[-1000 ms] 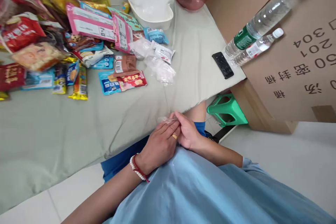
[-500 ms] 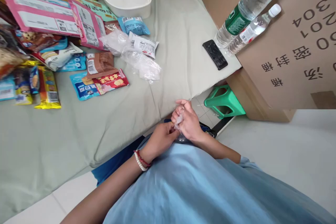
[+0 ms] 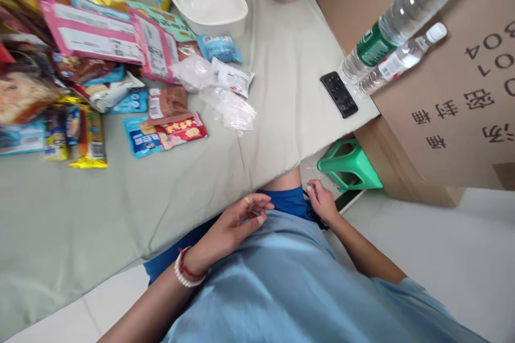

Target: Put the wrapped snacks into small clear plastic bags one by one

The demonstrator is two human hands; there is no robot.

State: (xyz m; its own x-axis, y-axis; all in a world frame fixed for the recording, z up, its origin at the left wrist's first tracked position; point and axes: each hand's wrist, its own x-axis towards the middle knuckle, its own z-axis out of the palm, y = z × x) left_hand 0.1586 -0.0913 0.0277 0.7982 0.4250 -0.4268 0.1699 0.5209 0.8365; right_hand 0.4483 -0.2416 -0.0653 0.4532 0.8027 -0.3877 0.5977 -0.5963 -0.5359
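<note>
My left hand (image 3: 240, 221) hangs over my lap just in front of the table edge, its fingers loosely apart with nothing between them. It has a ring and a red and white bracelet at the wrist. Beyond the right side of my lap, my right hand (image 3: 323, 202) is lowered near the blue shorts (image 3: 284, 202). Its fingers are curled in, and what they hold, if anything, is hidden. On the table above the left hand lie crumpled clear plastic wrappers (image 3: 237, 111), a white packet (image 3: 233, 77) and a red snack packet (image 3: 183, 131).
Many snack packets, including a pink one (image 3: 96, 37), cover the cloth-covered table (image 3: 193, 182) at left. A white tub (image 3: 219, 24) stands behind. At right are a black phone (image 3: 339, 95), two water bottles (image 3: 374, 45), a cardboard box (image 3: 454, 107) and a green stool (image 3: 354, 166).
My hands have come apart from the clear plastic they were handling together. The right hand moved right and down beside my lap; the left drew left and opened. The view shifted slightly.
</note>
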